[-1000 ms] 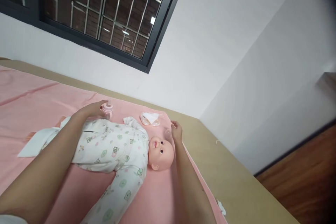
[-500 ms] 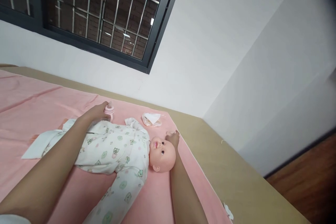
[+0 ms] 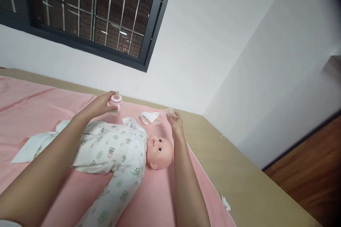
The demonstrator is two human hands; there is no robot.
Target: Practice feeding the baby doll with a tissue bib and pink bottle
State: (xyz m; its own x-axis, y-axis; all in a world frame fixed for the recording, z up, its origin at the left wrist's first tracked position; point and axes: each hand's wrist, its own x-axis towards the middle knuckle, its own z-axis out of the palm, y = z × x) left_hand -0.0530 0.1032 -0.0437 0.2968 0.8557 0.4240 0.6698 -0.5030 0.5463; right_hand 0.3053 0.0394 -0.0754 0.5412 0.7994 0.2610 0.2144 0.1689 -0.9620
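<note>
My left hand [image 3: 102, 105] is closed around a baby bottle [image 3: 116, 100] with a pink collar, a pink handle and a clear nipple on top. Between the fingers of my right hand [image 3: 176, 122] is a clear plastic bottle cap [image 3: 169, 112], held beyond the doll's head. A baby doll [image 3: 161, 154] lies on its back between my forearms, its head to the right. It wears a white suit printed with green bears, and my left forearm crosses over its legs. Beside my right hand lies an opened clear packet [image 3: 150, 117] with white tissue in it.
A pink sheet [image 3: 157, 195] covers most of the wooden tabletop [image 3: 226, 170]. A small white item [image 3: 226, 203] sits at the sheet's right edge. Behind are a white wall [image 3: 186, 60] and a dark-framed window [image 3: 145, 55] with metal bars.
My left hand has lifted the bottle up and slightly right. My right hand has moved away from beside the doll's head toward the wall, with the clear cap now in plain sight.
</note>
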